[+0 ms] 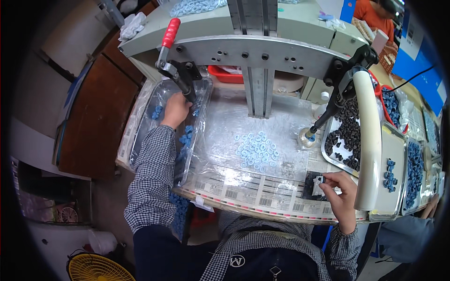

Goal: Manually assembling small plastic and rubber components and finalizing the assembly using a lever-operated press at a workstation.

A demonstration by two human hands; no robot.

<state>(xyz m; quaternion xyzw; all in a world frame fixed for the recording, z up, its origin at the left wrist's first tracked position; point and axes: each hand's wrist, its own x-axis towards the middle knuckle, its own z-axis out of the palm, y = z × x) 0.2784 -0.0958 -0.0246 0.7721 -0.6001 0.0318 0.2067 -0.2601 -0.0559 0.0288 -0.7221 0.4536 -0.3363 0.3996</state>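
Observation:
My left hand (176, 111) reaches into a clear plastic-lined tray (204, 100) at the left, below the red-handled toggle clamp (174, 58). Its fingers are curled closed, and what they may hold is hidden. Small blue moulded parts (186, 136) lie in that tray beside my wrist. At the front right, my right hand (342, 191) pinches a small blue part (321, 179) between thumb and fingertips. It is over a dark pad (309, 186) with a crumpled white piece on it. A heap of pale blue rings (257, 151) lies on the metal plate (225, 119) between my hands.
A metal frame (290, 55) spans the bench, with a white-handled clamp (368, 140) beside my right hand. Trays of black parts (344, 136) and blue parts (414, 173) stand at the right. A red bin (225, 75) sits behind. Another person (373, 18) sits at the far right.

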